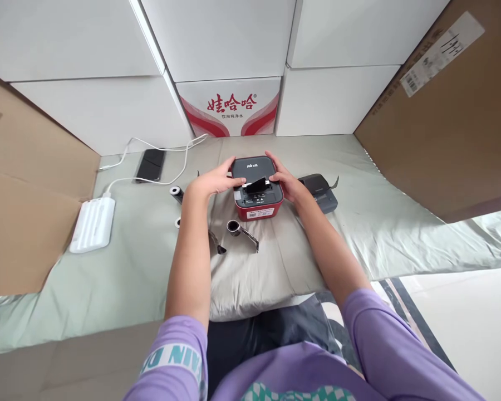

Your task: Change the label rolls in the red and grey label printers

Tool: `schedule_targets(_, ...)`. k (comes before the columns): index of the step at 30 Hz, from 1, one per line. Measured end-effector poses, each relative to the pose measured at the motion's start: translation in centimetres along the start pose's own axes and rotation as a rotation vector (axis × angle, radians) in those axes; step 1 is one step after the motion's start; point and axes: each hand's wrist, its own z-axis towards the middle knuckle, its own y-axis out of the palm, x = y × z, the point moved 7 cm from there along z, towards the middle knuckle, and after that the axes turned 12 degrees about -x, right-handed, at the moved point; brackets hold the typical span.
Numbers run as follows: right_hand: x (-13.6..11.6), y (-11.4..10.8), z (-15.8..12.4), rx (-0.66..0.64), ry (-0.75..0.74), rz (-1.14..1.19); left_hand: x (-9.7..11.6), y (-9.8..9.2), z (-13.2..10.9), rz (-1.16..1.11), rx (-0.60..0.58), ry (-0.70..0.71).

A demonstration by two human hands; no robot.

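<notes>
A small label printer (256, 189) with a red body and dark grey lid sits on the cloth-covered surface. From its slot sticks a short black strip (256, 185). My left hand (220, 179) holds the printer's left side, thumb on the lid beside the slot. On the opposite side, my right hand (286, 181) grips it with the thumb resting near the slot's right end. Close to my right forearm is a second, dark grey device (319, 192), partly covered by it. A loose black roll with an unwound tail (234, 227) lies in front of the printer.
Another dark roll (176, 192) lies by my left forearm, which hides more pieces. A black phone (151, 165), a white cable (187, 159) and a white power bank (92, 224) are at left. White boxes (234, 106) line the back; brown cartons (438, 122) flank both sides.
</notes>
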Motion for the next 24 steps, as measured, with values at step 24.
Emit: schedule_targets(24,-1.2,-12.0,-15.4,0.854,-0.245,-0.282,8.6,22.7,1.0,0.483,-0.113,0.049)
